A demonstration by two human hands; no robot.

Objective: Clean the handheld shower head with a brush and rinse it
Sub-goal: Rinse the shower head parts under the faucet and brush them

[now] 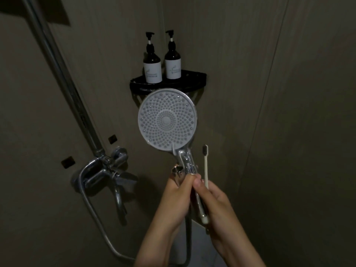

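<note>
The handheld shower head (166, 120) is held upright in the middle of the view, its round grey nozzle face turned toward me. My left hand (175, 197) is wrapped around its chrome handle from the left. My right hand (213, 201) closes on the same handle from the right and also holds a pale toothbrush (206, 164). The brush points up with its dark bristles beside the handle, apart from the nozzle face. The lower handle is hidden by my fingers.
A chrome mixer tap (107, 176) with a riser pipe (63, 83) is on the left wall, and a metal hose (102, 230) loops below. A black corner shelf (194, 79) behind the shower head carries two pump bottles (152, 64). The room is dim.
</note>
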